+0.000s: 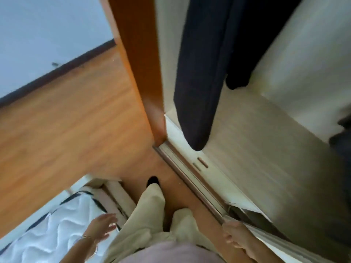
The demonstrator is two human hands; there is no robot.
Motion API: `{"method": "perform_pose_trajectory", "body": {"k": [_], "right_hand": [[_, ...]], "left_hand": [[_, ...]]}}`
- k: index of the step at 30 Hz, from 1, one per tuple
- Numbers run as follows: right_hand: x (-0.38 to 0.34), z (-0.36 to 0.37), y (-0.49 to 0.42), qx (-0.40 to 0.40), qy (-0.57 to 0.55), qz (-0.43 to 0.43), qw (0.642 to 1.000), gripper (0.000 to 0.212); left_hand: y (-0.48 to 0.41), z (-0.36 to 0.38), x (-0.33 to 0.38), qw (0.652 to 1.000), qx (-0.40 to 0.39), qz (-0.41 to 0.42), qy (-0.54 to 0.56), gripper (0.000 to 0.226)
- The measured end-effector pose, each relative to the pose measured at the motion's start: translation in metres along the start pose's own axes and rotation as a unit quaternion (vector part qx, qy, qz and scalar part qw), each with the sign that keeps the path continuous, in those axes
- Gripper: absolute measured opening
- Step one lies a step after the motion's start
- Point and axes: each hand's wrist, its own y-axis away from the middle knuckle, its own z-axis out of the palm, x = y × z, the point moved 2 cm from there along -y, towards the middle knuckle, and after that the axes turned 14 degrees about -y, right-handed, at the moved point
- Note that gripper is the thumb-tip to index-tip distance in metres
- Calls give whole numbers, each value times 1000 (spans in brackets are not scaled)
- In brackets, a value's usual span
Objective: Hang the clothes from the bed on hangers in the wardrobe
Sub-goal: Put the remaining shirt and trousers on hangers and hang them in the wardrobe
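Note:
The wardrobe (266,149) stands open on the right, with pale inner walls and floor. A dark navy garment (199,73) hangs inside it, and a black garment (241,54) hangs just behind. The bed (53,230) with a white quilted cover lies at the lower left; no clothes show on the visible part. My left hand (103,227) hovers over the bed's edge with fingers spread and holds nothing. My right hand (234,236) hangs low beside the wardrobe's sliding track, fingers loosely curled, holding nothing. The frame is blurred.
An orange wooden panel (136,63) frames the wardrobe's left side. A wood floor (66,120) runs to a pale wall with a dark skirting. More dark fabric (341,141) shows at the right edge. My legs in beige trousers (150,211) stand between bed and wardrobe.

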Motion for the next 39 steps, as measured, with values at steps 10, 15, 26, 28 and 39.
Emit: {"method": "perform_pose_trajectory", "body": {"k": [10,15,26,28,39], "right_hand": [[-163,169,-18,-45,291,-91,951,12],[-236,252,-10,-47,328,-128,935,13],[-388,402,-41,-48,457,-143,877,21],[-422,432,-55,-45,471,-137,870,27],[-611,668,-63,-90,627,-215,743,16]], "left_hand": [[-45,-78,-38,968,32,-147,201,11],[-80,-144,-10,966,31,-131,223,28],[-136,-207,34,930,24,-152,335,28],[-151,-220,44,912,30,-183,366,26],[-217,-337,155,823,192,-199,496,14]]}}
